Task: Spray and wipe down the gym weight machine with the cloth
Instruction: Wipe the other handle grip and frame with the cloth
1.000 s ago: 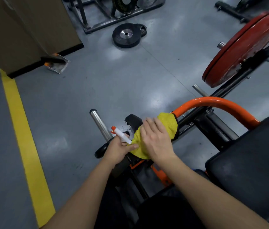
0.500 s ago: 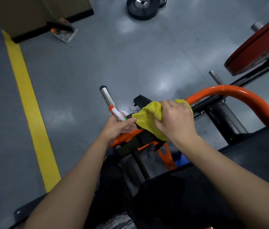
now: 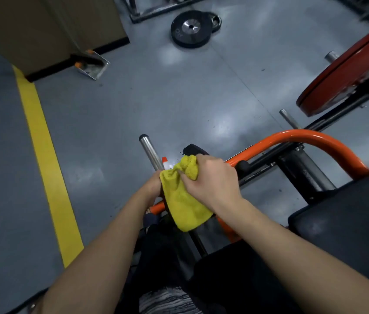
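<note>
left hand (image 3: 154,188) sits behind cloth (image 3: 184,202), grip hidden, can't tell. sprayer (image 3: 164,159) tip pokes up above it. cloth top is bunched in right hand (image 3: 211,180), fingers curled tight. wiping step; next likely needs cloth dragged along bar (image 3: 292,134).

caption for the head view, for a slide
Right hand grips a bunched yellow cloth above the machine's orange frame; left hand, half hidden beneath it, holds the spray bottle.

Hidden behind cloth (image 3: 184,200): left hand (image 3: 153,188), most of spray bottle (image 3: 165,160).
</note>
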### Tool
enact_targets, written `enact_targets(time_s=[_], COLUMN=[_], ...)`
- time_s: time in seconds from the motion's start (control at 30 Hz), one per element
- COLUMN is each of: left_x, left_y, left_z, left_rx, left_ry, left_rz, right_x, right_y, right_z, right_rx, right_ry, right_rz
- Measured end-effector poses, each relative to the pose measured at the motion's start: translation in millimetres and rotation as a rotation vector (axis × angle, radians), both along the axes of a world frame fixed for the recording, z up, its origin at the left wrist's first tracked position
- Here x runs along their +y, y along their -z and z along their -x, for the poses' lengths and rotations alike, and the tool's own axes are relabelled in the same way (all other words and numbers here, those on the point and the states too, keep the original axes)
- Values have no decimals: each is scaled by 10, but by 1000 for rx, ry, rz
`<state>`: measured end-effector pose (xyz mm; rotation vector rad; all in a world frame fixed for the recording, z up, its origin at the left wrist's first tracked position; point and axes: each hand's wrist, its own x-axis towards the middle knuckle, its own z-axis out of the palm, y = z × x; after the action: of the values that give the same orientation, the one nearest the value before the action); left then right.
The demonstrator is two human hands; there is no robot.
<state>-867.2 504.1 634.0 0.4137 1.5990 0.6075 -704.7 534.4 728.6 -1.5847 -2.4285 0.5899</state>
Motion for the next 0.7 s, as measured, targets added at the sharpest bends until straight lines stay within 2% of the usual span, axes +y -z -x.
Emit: enact_targets(time_s=[0.1,0.33,0.43,0.53,0.7], left_x=[-130,-466,-708,-824,-835], left_y=[-130,-1314,-1663,-1803,-1848], left_z=[158,503,767,939,1125], left_rx=[-83,-22,-37,-16,-92], left_ry=[-95,-89,-120,-204,-276], left_rz=[29,-108,-112,-108,-142], right_x=[-42,-121,-100,-77,-51], right_y=[-21,-450,-649,-725,-615], right_z=[16,213,359,507,789], right_rx=[120,455,509,561,696], right_ry=[66,218,212,213,251], right_rz=[88,264,308,378,449])
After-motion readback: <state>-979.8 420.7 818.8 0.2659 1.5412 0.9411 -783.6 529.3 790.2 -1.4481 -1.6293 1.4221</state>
